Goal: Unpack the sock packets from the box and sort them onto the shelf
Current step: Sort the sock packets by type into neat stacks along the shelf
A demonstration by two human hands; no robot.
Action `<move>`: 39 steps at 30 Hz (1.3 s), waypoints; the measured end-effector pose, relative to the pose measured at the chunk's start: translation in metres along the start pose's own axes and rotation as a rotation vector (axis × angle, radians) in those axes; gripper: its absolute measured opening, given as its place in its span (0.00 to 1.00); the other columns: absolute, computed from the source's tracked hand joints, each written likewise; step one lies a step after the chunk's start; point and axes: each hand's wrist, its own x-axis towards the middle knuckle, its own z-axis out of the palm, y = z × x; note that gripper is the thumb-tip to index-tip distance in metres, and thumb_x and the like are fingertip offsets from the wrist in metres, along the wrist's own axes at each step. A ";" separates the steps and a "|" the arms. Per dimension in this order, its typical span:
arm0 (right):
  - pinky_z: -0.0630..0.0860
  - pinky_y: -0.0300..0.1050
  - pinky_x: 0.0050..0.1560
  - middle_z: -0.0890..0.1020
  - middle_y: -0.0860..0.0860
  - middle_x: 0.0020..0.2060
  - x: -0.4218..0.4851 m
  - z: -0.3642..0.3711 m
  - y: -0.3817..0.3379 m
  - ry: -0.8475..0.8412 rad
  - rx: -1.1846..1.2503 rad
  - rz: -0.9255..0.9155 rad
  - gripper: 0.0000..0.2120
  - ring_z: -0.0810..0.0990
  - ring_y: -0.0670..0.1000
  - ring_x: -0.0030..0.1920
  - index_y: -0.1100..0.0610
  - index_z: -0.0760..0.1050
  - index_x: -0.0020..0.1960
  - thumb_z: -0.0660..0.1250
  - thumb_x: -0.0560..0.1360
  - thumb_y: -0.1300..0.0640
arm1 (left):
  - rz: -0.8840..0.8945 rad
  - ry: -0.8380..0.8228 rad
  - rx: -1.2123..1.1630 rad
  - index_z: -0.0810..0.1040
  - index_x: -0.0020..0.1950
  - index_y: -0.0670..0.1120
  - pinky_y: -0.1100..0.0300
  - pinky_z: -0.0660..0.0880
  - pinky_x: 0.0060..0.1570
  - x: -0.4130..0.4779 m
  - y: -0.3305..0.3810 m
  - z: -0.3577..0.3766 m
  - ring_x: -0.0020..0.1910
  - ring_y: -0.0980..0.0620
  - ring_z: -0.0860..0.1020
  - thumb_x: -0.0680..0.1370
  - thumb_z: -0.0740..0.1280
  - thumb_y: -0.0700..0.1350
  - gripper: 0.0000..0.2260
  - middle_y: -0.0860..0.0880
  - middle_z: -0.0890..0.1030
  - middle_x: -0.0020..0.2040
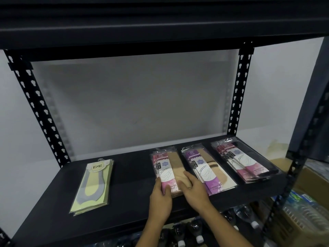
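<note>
- Dim overall; the black shelf (53, 202) swallows detail.
- The pale wall (124, 104) is brightest, with a broad soft shadow across it.
- Faint glare on the plastic packets (247, 163).
- Edges bend; the right side is blurred.

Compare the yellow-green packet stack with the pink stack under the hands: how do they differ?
The yellow-green stack shows yellow and grey socks; the pink stack has pink cards and beige socks. The yellow-green stack lies untouched and alone; the pink stack is gripped by the left hand, with the right hand resting on it. Both lie flat on the shelf, labelled ENE.
</note>
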 end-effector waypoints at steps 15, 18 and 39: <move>0.67 0.35 0.56 0.76 0.55 0.65 -0.001 0.005 -0.004 0.028 -0.037 -0.019 0.29 0.74 0.46 0.58 0.61 0.64 0.73 0.66 0.77 0.51 | -0.020 -0.003 -0.020 0.63 0.75 0.50 0.75 0.72 0.42 -0.002 0.003 -0.001 0.52 0.62 0.77 0.83 0.57 0.41 0.20 0.52 0.77 0.61; 0.68 0.36 0.57 0.76 0.54 0.65 0.000 0.004 -0.004 0.026 -0.016 -0.012 0.29 0.73 0.46 0.58 0.60 0.64 0.73 0.66 0.77 0.50 | -0.026 0.001 -0.032 0.63 0.76 0.50 0.75 0.73 0.41 -0.001 0.004 0.000 0.51 0.63 0.77 0.83 0.57 0.40 0.21 0.52 0.78 0.60; 0.70 0.32 0.50 0.80 0.51 0.59 -0.019 0.068 -0.028 -0.087 0.005 -0.039 0.25 0.76 0.44 0.52 0.57 0.67 0.72 0.65 0.78 0.52 | -0.078 0.138 -0.007 0.68 0.72 0.46 0.75 0.68 0.37 -0.004 -0.001 -0.069 0.43 0.66 0.74 0.83 0.55 0.38 0.18 0.53 0.77 0.54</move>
